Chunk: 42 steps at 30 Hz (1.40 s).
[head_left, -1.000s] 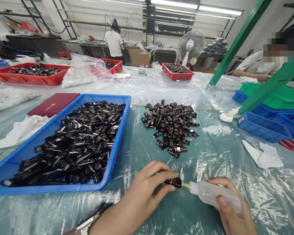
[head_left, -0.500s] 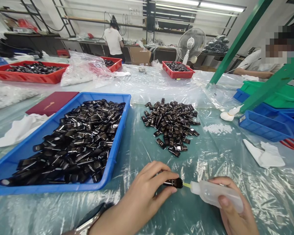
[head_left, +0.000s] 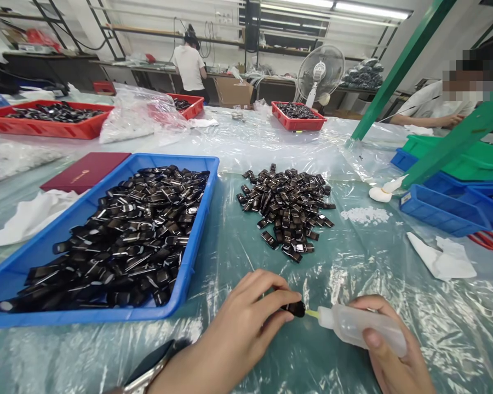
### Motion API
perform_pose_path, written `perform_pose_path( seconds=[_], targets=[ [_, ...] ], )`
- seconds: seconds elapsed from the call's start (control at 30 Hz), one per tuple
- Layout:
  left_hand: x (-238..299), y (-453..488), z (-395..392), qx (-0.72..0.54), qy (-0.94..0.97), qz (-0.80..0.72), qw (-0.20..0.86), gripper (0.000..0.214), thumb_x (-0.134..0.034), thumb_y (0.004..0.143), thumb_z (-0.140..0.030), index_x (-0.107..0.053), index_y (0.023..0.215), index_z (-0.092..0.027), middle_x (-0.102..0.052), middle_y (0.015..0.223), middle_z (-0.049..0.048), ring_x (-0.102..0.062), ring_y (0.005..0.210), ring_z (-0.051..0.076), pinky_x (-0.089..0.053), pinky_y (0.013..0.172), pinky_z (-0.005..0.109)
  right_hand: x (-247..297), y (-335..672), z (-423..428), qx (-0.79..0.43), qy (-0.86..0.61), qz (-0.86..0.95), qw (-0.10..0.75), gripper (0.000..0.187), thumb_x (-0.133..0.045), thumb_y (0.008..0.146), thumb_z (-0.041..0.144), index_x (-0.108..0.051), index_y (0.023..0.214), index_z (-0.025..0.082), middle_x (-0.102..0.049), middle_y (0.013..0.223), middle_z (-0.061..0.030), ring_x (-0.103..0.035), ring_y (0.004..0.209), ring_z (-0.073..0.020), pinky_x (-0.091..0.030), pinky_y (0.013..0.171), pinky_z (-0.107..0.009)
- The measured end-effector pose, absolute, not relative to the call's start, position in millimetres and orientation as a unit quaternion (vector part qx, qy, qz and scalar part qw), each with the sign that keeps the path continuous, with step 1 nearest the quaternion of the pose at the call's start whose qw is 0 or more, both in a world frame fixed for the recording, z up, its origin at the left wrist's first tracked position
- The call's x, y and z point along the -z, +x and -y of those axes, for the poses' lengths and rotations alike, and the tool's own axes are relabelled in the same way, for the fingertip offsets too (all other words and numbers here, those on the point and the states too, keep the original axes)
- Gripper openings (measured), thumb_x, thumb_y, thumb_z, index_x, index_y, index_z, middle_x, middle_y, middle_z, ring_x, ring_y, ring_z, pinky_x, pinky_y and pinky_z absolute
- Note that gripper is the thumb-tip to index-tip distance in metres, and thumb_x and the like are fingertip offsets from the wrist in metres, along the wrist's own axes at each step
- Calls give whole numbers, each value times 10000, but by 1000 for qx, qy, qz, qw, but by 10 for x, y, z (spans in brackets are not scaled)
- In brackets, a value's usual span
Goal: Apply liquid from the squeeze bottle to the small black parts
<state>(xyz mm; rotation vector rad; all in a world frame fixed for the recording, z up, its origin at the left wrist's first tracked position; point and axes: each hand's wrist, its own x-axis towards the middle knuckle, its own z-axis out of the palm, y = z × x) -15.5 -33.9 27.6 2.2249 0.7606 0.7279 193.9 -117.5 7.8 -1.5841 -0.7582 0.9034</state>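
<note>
Between the thumb and fingers of my left hand (head_left: pixel 246 323) is a small glossy black piece (head_left: pixel 296 308), with its rounded end pointing right. My right hand (head_left: pixel 394 339) grips a translucent white squeeze bottle (head_left: pixel 359 324) lying almost level. The bottle's thin yellow-green nozzle (head_left: pixel 311 313) reaches left to the end of the piece; whether it touches is too fine to tell. Beyond my hands, a pile of similar black pieces (head_left: pixel 290 210) lies on the plastic-covered table (head_left: pixel 230 262). To the left, a blue tray (head_left: pixel 191 273) holds many more of them.
Small white bits (head_left: pixel 366 216) lie right of the pile, near a white cloth-wrapped lump (head_left: pixel 384 192). Crumpled tissue (head_left: pixel 443 257), red-handled scissors (head_left: pixel 488 241) and blue bins (head_left: pixel 443 210) stand right. A green post (head_left: pixel 402 71) slants upward. A dark red box (head_left: pixel 86 172) sits left. Two people work farther off.
My left fingers have shifted along the black piece, and less of it shows now. The piece and the bottle's tip have moved very slightly left.
</note>
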Motion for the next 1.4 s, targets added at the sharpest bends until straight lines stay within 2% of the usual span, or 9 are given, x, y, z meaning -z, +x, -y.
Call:
perform_pose_path(
  seconds=[0.47, 0.63, 0.83, 0.93, 1.0, 1.07, 1.2, 1.33, 1.4],
  targets=[
    [-258, -153, 330, -284, 855, -293, 321, 248, -522, 995, -102, -595, 1195, -231, -611, 1102, 56, -576, 986, 228, -500, 812, 374, 3, 1986, 1156, -367, -662, 347, 553, 461, -708, 697, 692, -632, 833, 258, -548, 751, -7, -526, 633, -180, -392, 574, -264],
    [-243, -160, 339, -290, 855, -300, 309, 229, -524, 1003, -137, -585, 1199, -239, -611, 1099, 56, -581, 984, 227, -497, 812, 370, 51, 2011, 1160, -352, -660, 352, 563, 631, -636, 628, 836, -647, 831, 238, -559, 738, -21, -499, 566, -177, -366, 499, -274],
    [-248, -214, 187, -337, 837, -356, 241, 204, -486, 1016, -158, -572, 1185, -234, -635, 1109, 63, -580, 1038, 258, -471, 873, 432, 46, 2065, 1150, -357, -647, 298, 604, 414, -544, 873, 645, -637, 894, 242, -482, 580, 12, -493, 538, -192, -449, 540, -314],
    [-259, -245, 104, -346, 826, -382, 229, 197, -504, 1007, -150, -574, 1171, -235, -641, 1120, 60, -577, 1072, 266, -454, 911, 465, 19, 2142, 1079, -366, -661, 326, 568, 438, -600, 855, 616, -644, 1086, 246, -654, 743, -48, -644, 792, -262, -524, 714, -353],
    [-261, -252, 89, -342, 826, -384, 230, 197, -505, 1007, -151, -576, 1170, -237, -642, 1130, 60, -577, 1083, 267, -453, 920, 472, 14, 2223, 982, -339, -667, 362, 556, 506, -657, 823, 586, -615, 1206, 260, -719, 978, -82, -641, 1046, -298, -521, 842, -375],
    [-258, -247, 102, -336, 830, -379, 234, 201, -499, 1009, -156, -578, 1173, -241, -647, 1133, 60, -582, 1079, 266, -464, 917, 469, 33, 2317, 859, -287, -674, 409, 545, 496, -674, 813, 564, -614, 1201, 261, -706, 1135, -91, -598, 1160, -304, -487, 930, -400],
    [-251, -224, 152, -334, 833, -369, 243, 207, -494, 1003, -158, -587, 1166, -248, -661, 1104, 59, -602, 1042, 265, -501, 875, 445, 118, 2451, 689, -223, -700, 457, 501, 433, -696, 778, 563, -634, 1058, 238, -696, 1103, -102, -600, 1108, -326, -483, 882, -423],
    [-245, -210, 184, -346, 834, -355, 244, 216, -493, 997, -139, -583, 1163, -242, -659, 1093, 63, -603, 1025, 263, -515, 863, 436, 181, 2357, 794, -128, -730, 421, 523, 648, -718, 765, 561, -492, 1259, 208, -543, 1235, -155, -546, 1116, -349, -472, 848, -464],
    [-237, -208, 198, -349, 838, -343, 243, 229, -498, 994, -130, -577, 1175, -244, -654, 1104, 64, -599, 1034, 262, -518, 865, 429, 200, 2214, 907, -35, -723, 435, 535, 522, -693, 831, 492, -496, 1225, 212, -513, 1207, -137, -535, 1107, -330, -417, 945, -509]
  ],
)
